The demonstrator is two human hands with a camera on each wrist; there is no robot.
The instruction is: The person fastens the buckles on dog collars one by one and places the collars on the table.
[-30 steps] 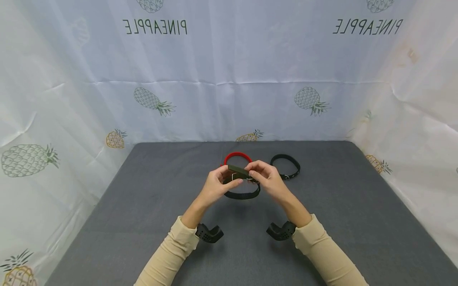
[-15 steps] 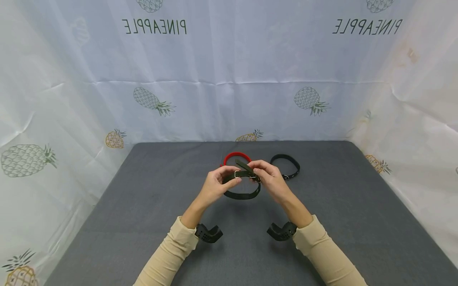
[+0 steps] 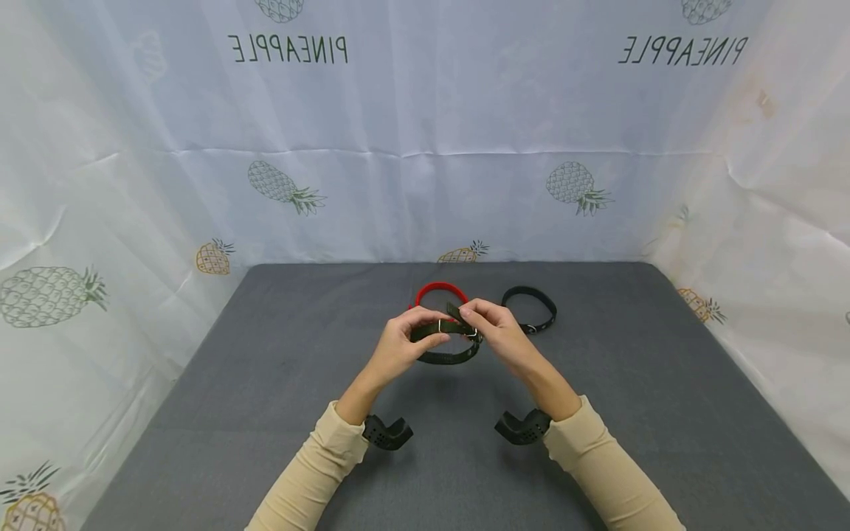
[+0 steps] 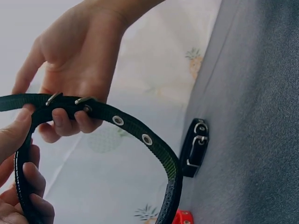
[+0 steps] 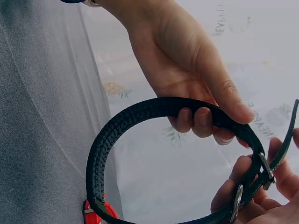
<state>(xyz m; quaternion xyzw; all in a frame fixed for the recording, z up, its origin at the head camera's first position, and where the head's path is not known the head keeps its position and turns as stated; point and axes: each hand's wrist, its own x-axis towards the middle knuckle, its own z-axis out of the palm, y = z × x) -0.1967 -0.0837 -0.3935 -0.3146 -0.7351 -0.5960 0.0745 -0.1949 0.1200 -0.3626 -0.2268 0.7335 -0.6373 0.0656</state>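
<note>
A dark green pet collar (image 3: 447, 358) with metal eyelets is held up in a loop above the table, between both hands. My left hand (image 3: 397, 345) grips its band at the left, thumb on the near side. At the right, my right hand (image 3: 503, 333) pinches the strap by the metal buckle (image 5: 266, 165), and the strap's free end (image 3: 454, 313) sticks up beside its fingertips. In the left wrist view, the right hand's fingers curl under the band at the buckle. Eyelets (image 4: 146, 139) show along the strap there.
A red collar (image 3: 441, 285) lies on the grey table (image 3: 299, 369) behind the hands. Right of it lies a black collar (image 3: 553, 304), also looped. A white pineapple-print curtain (image 3: 425, 206) surrounds the table's back and sides.
The strap's free end has shifted rightward towards my right hand, and less of it shows. My right fingers have moved slightly along the strap. My left hand holds nearly the same place.
</note>
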